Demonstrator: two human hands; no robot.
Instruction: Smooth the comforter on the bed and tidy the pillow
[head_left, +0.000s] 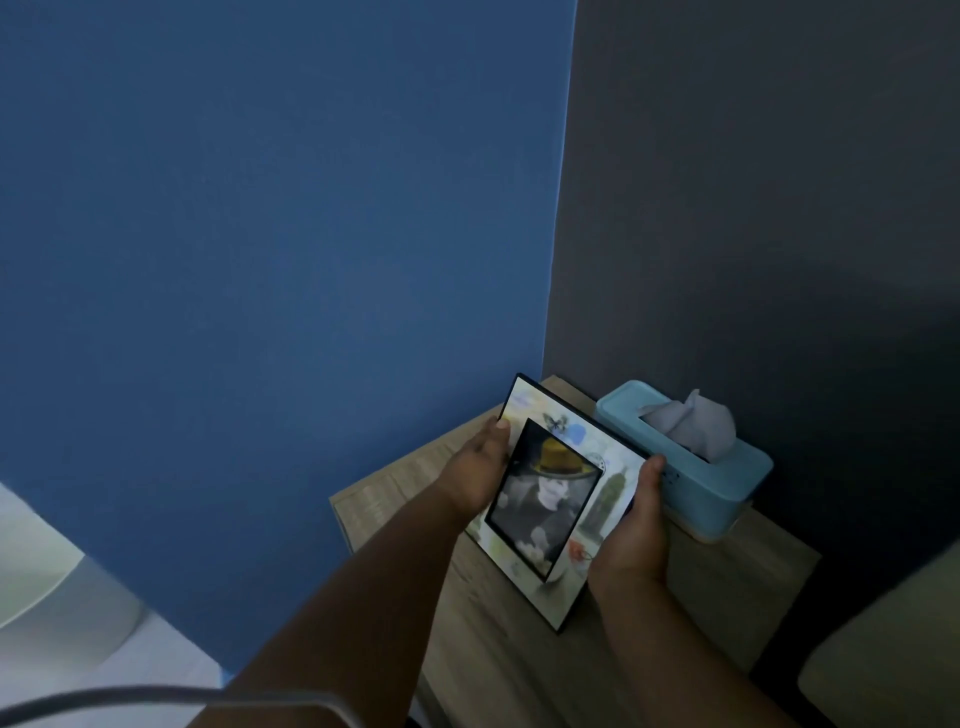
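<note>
- No readable writing anywhere.
- Left hand (480, 470) and right hand (636, 525) grip picture frame (558, 499) by its side edges, over wooden tabletop (727, 597).
- Blue tissue box (691, 467) just behind.
- Comforter, pillow: out of view.

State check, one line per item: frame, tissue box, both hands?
picture frame: tilted, lower corner near or on the wooden nightstand, gripped on both side edges
tissue box: on the nightstand behind the frame, tissue sticking out of the slot
left hand: closed on frame's left edge
right hand: closed on frame's right edge
</note>
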